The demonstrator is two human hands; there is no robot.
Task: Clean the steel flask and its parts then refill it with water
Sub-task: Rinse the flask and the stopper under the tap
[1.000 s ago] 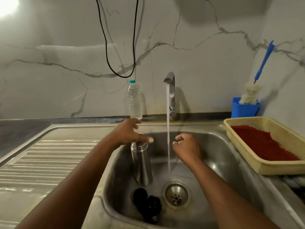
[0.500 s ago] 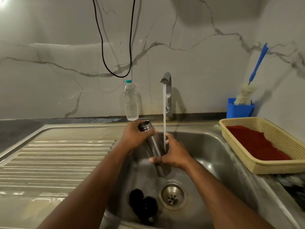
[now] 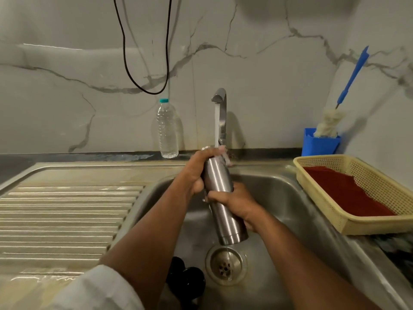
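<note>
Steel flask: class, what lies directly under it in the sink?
Under the steel flask, held tilted by the left hand and right hand, sits the sink drain, with water dripping onto it. Black flask parts lie beside the drain, partly hidden by the left forearm.

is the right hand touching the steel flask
Touching. The head view shows the right hand wrapped around the middle of the steel flask, its fingers pressed on the metal.
</note>
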